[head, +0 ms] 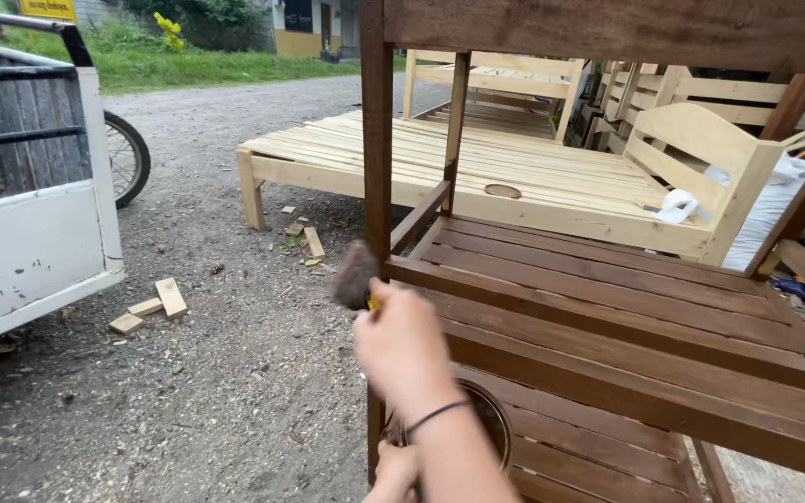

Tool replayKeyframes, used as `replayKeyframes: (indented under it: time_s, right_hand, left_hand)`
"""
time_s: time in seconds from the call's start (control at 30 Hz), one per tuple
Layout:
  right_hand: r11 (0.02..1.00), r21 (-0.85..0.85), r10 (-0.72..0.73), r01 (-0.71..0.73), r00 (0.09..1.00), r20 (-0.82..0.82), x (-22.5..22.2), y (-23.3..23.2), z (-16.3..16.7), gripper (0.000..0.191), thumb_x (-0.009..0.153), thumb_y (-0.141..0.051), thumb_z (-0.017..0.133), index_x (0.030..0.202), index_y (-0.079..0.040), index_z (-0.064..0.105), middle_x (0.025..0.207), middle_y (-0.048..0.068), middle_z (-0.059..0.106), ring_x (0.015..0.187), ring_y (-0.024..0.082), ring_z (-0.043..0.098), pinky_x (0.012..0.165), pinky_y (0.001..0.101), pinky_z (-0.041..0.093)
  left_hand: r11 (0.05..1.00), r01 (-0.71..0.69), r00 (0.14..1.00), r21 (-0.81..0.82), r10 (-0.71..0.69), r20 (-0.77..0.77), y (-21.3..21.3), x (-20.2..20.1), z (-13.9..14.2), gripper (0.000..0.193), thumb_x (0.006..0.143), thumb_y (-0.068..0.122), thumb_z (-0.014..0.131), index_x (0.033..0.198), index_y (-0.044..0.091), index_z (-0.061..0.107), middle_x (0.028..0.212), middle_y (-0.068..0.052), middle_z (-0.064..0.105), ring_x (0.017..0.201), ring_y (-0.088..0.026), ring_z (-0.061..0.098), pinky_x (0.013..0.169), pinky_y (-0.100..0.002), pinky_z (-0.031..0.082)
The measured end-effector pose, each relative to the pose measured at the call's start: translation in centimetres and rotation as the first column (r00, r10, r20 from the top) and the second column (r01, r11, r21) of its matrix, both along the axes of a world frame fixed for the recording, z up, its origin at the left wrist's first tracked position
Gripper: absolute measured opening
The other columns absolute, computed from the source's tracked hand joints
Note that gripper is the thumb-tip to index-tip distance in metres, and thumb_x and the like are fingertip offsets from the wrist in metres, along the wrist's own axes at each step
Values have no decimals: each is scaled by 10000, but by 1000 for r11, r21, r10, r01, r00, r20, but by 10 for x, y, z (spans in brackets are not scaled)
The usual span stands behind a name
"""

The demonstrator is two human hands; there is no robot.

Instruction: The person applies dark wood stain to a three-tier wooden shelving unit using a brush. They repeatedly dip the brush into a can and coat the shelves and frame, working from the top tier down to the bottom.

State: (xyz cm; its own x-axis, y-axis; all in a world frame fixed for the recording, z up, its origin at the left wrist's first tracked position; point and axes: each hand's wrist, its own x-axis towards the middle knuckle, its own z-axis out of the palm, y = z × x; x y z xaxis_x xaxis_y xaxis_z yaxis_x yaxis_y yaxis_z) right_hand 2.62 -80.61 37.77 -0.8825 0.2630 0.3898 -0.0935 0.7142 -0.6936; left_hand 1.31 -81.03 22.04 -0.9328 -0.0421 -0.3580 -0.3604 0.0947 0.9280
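Note:
My right hand (pixel 404 346), with a black band on its wrist, is closed around a paintbrush (pixel 356 275). The brush's dark bristles are blurred and sit against the upright post (pixel 376 140) of a dark-stained slatted wooden frame (pixel 607 307). My left hand (pixel 391 473) shows only partly at the bottom edge, below the right forearm. It is at the rim of a round tin (pixel 494 424), which the arm mostly hides. I cannot tell how firmly it grips the tin.
Unstained pale wood bed frames (pixel 477 158) stand behind on the gravel, with more stacked at the back right. Wood offcuts (pixel 153 305) lie on the ground at left. A white vehicle panel (pixel 30 242) and a wheel (pixel 128 156) stand at far left.

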Motion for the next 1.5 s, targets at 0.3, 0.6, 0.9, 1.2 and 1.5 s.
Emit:
replayKeyframes:
  time_s: [0.3, 0.6, 0.9, 1.2, 1.5]
  right_hand:
    - [872, -486, 181, -64, 964, 197, -48, 149, 90, 302, 967, -143, 524, 1122, -24, 755, 635, 60, 573, 418, 76, 298, 369, 250, 217]
    - [977, -207, 61, 55, 853, 518, -71, 229, 77, 271, 956, -237, 571, 1059, -221, 822, 605, 15, 494, 448, 106, 271, 417, 277, 218]
    - [972, 213, -190, 95, 853, 486, 51, 346, 104, 266, 851, -287, 686, 1012, -186, 872, 613, 23, 529, 485, 160, 410, 440, 328, 312]
    - [918, 385, -283, 94, 837, 469, 136, 471, 113, 316, 836, -276, 699, 1046, -122, 878, 682, 93, 682, 569, 207, 575, 525, 370, 469]
    - [761, 626, -516, 170, 743, 426, 224, 528, 134, 329, 845, -294, 727, 1074, -111, 876, 868, 147, 815, 816, 260, 738, 794, 386, 591]
  left_hand:
    - [915, -88, 957, 395, -32, 288, 15, -38, -93, 757, 793, -45, 584, 1494, 121, 351, 1179, -257, 617, 989, -428, 661, 604, -612, 583]
    - [918, -73, 939, 391, -70, 338, 35, -2, -77, 747, 855, -2, 580, 1497, 200, 257, 1318, -212, 537, 1045, -436, 676, 667, -679, 628]
    - [922, -69, 949, 380, -57, 311, 101, 40, -87, 630, 835, 2, 599, 1398, 119, 342, 1263, -244, 558, 990, -477, 682, 636, -695, 602]
    - [887, 17, 940, 461, -172, 296, 162, 89, -82, 390, 839, 25, 584, 1215, 19, 480, 1190, -239, 585, 980, -422, 648, 690, -694, 601]
    - [903, 32, 926, 427, -187, 327, 214, 123, -82, 540, 832, -33, 605, 1303, 89, 370, 1321, -242, 481, 1078, -468, 595, 772, -734, 600]
